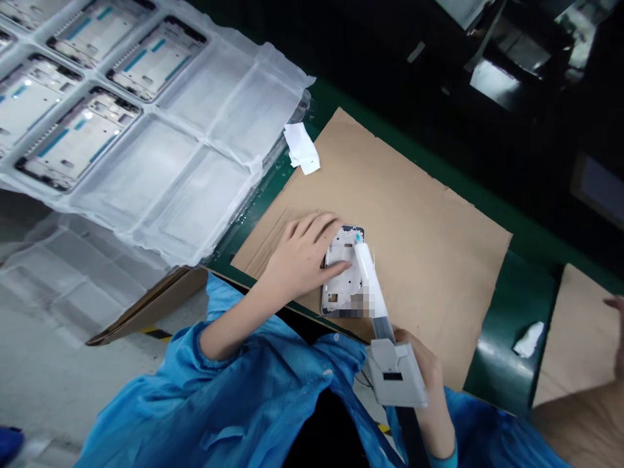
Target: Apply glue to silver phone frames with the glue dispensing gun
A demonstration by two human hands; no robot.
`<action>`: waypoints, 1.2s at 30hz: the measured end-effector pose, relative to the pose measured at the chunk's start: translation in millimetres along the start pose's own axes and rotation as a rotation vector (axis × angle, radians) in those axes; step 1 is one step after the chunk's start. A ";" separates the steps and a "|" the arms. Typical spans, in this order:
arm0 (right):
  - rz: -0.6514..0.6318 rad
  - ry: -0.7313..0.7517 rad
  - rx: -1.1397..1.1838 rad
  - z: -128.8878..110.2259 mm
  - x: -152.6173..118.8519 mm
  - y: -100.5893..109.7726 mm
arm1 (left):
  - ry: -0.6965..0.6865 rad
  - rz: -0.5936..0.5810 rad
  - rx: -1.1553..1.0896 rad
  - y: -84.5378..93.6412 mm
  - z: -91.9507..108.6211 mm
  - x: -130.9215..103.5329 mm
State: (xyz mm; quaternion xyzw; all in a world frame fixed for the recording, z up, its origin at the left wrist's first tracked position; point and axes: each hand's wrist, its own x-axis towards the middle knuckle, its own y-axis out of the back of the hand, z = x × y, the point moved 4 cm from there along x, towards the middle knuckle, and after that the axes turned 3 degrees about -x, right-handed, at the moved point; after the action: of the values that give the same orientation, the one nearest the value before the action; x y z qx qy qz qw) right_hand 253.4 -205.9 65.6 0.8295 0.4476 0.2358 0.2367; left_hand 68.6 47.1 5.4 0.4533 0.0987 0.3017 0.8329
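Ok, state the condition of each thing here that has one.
Cardboard sheet: lying flat.
Phone frame: flat on the sheet, pale face up.
Left hand: spread, resting on the frame.
White tube: blue tip over the frame; contact unclear.
Right hand: partly hidden behind the grey box; grip unclear.
Tray: partly filled with similar frames.
White scrap: creased, overlapping the sheet's edge.
Other scrap: crumpled.

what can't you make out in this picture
All in the head view:
Right hand: fingers mostly hidden behind the grey box and blue-tipped white tool.
Phone frame: left side partly covered by the left hand; lower right corner lost in a pixelated patch.
Plastic tray: cut off by the left and top edges.
Co-worker's hand: cut off by the right edge.
Shiny pieces, upper right: too blurred to identify.
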 end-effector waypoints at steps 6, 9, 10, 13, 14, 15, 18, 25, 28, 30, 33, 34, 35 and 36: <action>-0.250 0.036 -0.031 3.5 -28.8 -25.2 | -0.004 0.000 0.006 -0.3 -1.1 -0.3; -0.245 0.039 -0.043 -0.7 -24.3 -21.4 | 0.001 0.004 0.005 0.1 -0.9 -0.3; -0.236 0.045 -0.063 -3.5 -24.1 -21.7 | 0.003 0.005 0.003 0.1 -1.0 -0.3; -0.224 0.087 -0.103 -10.6 -25.1 -25.3 | 0.007 0.010 -0.007 -0.8 -1.6 -0.4; -0.224 0.099 -0.109 -11.6 -25.3 -26.3 | 0.005 0.013 -0.009 -1.2 -1.8 -0.4; -0.226 0.106 -0.115 -11.8 -25.4 -27.0 | 0.001 0.017 -0.010 -1.6 -2.1 -0.4; -0.232 0.109 -0.121 -10.0 -25.5 -26.6 | -0.012 0.028 -0.007 -2.4 -2.5 -0.5; -0.221 0.089 -0.101 -9.1 -26.2 -25.0 | 0.005 0.012 -0.005 -1.3 -2.1 -0.3; -0.210 0.093 -0.101 -10.9 -24.3 -25.7 | 0.011 0.012 -0.014 -1.1 -2.1 -0.4; -0.208 0.096 -0.096 -12.2 -23.2 -25.8 | 0.008 0.018 -0.019 -1.1 -2.1 -0.5; -0.210 0.094 -0.096 -14.3 -21.9 -25.4 | 0.003 0.022 -0.018 -1.2 -2.1 -0.8; -0.209 0.093 -0.097 -15.1 -21.4 -25.1 | 0.002 0.024 -0.015 -1.1 -2.1 -0.8; -0.208 0.096 -0.097 -16.0 -20.9 -24.9 | 0.000 0.025 -0.011 -1.0 -1.9 -0.8; -0.205 0.100 -0.097 -16.8 -20.3 -24.8 | -0.002 0.026 -0.008 -0.8 -1.8 -0.8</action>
State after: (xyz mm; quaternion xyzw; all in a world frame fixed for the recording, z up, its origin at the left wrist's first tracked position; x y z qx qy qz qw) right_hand 217.7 -208.1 60.0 0.7542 0.5295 0.2725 0.2768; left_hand 67.6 47.6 3.7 0.4515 0.0910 0.3125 0.8308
